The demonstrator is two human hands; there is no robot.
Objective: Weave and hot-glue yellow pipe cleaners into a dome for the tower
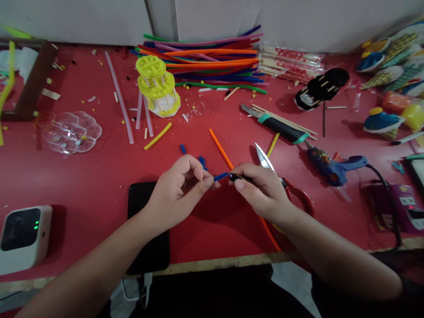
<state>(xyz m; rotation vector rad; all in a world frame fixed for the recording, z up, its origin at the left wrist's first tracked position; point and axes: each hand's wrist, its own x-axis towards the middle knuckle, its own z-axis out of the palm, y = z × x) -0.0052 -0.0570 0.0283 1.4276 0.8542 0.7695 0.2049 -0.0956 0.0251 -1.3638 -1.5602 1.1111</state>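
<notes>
My left hand [182, 187] pinches a short blue pipe cleaner piece [221, 176] between thumb and fingers, its free end pointing right. Facing it, my right hand [261, 190] is closed around a small black object [234, 176] with a pale round end; its kind is unclear. The blue tip comes close to that end; whether they touch I cannot tell. More blue bits [202, 163] lie just beyond my left fingers. An orange pipe cleaner [220, 149] runs beneath my right hand. Red-handled scissors [265, 157] lie partly hidden under the same hand.
A yellow tiered model [155, 86] and a black one [321, 90] stand farther back, near piled pipe cleaners [212, 57]. On the right are a utility knife [281, 128] and a corded glue gun [334, 165]. A black phone [149, 247] lies by the table's front edge.
</notes>
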